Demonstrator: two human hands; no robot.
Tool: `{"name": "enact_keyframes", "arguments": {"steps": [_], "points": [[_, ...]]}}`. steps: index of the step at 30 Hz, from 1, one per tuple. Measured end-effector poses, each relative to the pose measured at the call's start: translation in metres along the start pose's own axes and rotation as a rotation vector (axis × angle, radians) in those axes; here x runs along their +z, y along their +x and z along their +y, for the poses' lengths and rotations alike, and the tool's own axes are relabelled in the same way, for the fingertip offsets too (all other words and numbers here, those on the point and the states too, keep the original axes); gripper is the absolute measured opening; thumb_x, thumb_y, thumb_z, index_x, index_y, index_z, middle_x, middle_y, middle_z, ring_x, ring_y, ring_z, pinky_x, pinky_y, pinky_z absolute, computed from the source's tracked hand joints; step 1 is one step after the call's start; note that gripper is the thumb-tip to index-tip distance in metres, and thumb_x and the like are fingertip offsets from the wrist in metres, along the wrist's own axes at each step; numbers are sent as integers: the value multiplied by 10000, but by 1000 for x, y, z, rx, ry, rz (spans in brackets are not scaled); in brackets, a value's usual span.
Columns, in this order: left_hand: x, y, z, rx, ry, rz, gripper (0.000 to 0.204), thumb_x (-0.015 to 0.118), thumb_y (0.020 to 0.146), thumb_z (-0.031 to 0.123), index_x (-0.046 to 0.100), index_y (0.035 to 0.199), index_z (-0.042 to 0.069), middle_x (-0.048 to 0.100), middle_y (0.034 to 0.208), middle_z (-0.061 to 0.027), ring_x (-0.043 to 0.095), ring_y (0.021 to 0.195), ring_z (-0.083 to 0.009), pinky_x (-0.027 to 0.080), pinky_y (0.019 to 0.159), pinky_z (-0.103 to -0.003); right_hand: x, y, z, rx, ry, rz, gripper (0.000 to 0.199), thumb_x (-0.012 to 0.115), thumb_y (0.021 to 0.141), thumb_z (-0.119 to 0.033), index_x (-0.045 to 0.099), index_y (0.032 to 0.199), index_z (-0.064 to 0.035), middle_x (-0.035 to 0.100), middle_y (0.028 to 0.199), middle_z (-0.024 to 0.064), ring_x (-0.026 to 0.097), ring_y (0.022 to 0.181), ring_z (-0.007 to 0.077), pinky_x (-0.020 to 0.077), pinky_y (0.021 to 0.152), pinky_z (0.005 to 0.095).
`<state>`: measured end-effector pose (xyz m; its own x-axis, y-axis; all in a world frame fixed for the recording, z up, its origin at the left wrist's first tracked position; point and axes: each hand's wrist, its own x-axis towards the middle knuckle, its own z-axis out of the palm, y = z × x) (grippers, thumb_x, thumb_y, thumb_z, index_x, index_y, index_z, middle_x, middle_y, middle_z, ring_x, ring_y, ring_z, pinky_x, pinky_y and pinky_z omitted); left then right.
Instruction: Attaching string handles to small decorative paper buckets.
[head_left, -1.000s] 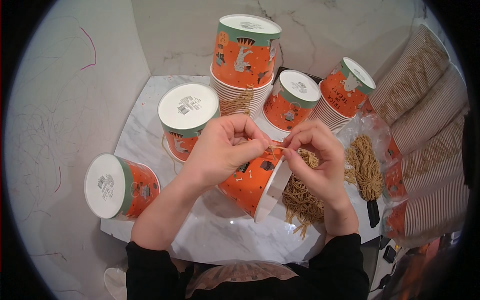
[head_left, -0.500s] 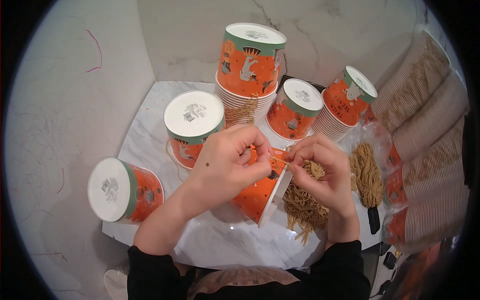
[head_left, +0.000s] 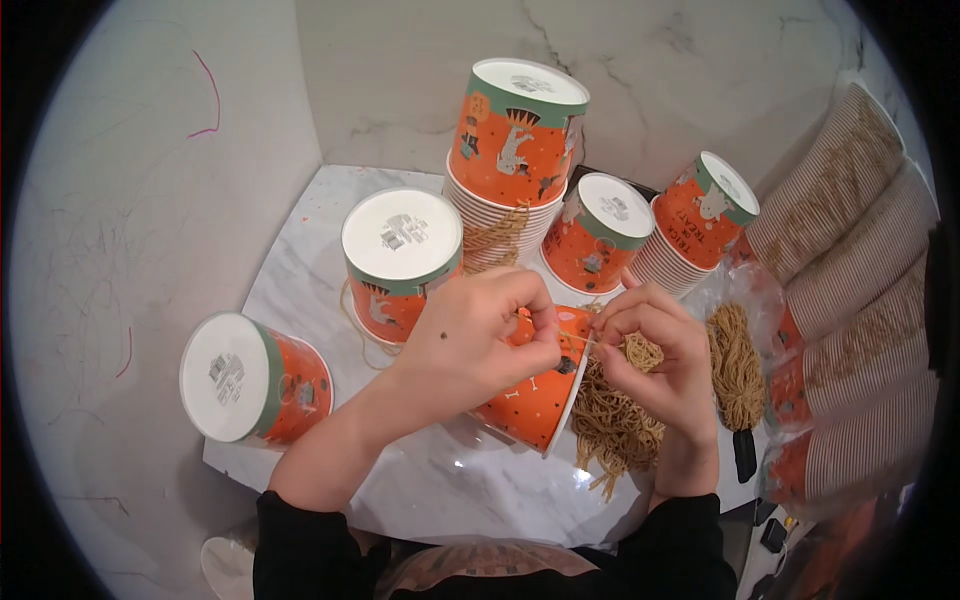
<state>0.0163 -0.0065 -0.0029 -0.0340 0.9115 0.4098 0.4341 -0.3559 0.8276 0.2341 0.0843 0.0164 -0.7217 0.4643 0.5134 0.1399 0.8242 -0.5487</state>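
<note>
Between my two hands a short length of tan cord (head_left: 578, 338) is stretched at the rim of an orange paper bucket (head_left: 530, 400). The bucket lies tilted on its side, its white rim facing right. My left hand (head_left: 490, 325) reaches over it, thumb and forefinger pinched together on the cord. On the other side of the rim, my right hand (head_left: 655, 345) pinches the cord between thumb and fingertips. A loose heap of tan cords (head_left: 615, 425) lies under my right hand. My left hand hides part of the bucket.
Upside-down paper buckets stand around: a tall stack (head_left: 505, 215), a short one (head_left: 400, 240) draped with cord, two (head_left: 595, 250) (head_left: 700, 215) further right. One bucket (head_left: 290, 385) lies tilted at left. A tied cord bundle (head_left: 735, 365) and bagged bucket stacks (head_left: 850, 350) are at right.
The view has shifted slightly. The bucket under my hands is turned so that less of its white inside shows. Both hands still pinch the cord.
</note>
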Motion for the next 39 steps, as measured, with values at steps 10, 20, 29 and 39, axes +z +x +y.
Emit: {"name": "enact_keyframes", "arguments": {"steps": [10,20,29,39], "points": [[4,6,-14,-340,-382,-139,102,694,961,93,665,904,14,557,684,95,437,586,31,323,516,-186,5,3,8,123,250,38,112,783,811,-24,691,873,-9,689,916,72,663,895,183,502,832,320],[5,4,-6,-215,-328,-127,100,698,961,96,680,928,4,552,692,91,402,584,36,305,516,-186,19,2,15,64,198,16,112,785,801,-42,695,866,-25,692,883,58,657,873,184,491,854,333],[3,-1,6,-168,-216,-113,73,717,912,79,697,940,14,554,689,79,381,589,37,297,525,-194,25,3,17,46,208,11,117,750,767,-30,661,842,-17,675,870,51,646,852,183,487,803,316],[-2,0,15,-175,-299,-86,101,664,922,-1,616,1003,35,485,738,82,353,606,18,311,561,-193,28,1,9,70,205,-33,111,739,765,-35,637,811,-39,656,863,43,603,849,184,454,857,338]]}}
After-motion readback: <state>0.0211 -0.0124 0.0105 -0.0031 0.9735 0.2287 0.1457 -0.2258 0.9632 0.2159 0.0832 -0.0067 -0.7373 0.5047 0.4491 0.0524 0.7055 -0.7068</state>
